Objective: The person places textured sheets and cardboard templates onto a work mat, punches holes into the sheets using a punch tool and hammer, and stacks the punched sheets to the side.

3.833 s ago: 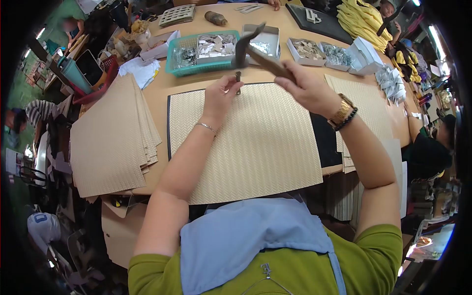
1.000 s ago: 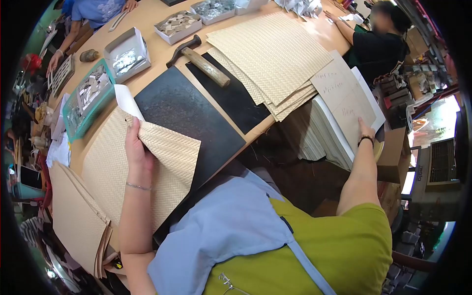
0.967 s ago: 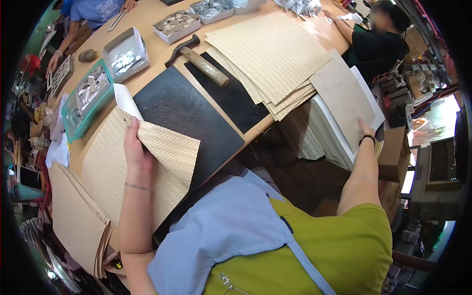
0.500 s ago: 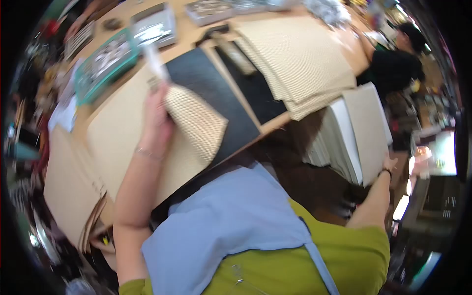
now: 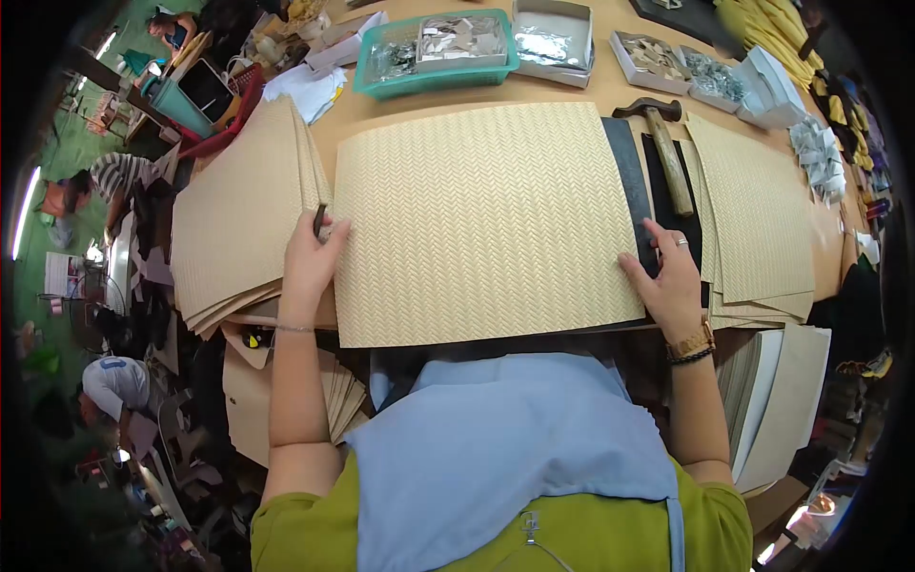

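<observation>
Woven sheet [image 5: 486, 229] edges adjoin left hand [image 5: 313, 257], clamped on tool [image 5: 320, 219], and spread right hand [image 5: 669, 286].

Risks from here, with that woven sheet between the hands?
The woven sheet has no visible clamp, so it might shift on the black board.
The small dark tool in the left hand is near the sheet's edge and could snag it.
The hammer lies near the right hand; a careless sweep might knock it.

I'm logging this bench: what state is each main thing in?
Woven sheet: spread out
Dark mat: partly covered by sheet
Hammer: lying down, unheld
Left hand: pinching dark tool
Right hand: open, at sheet's edge
Left stack: uneven
Right stack: uneven
Teal basket: open, filled
</observation>
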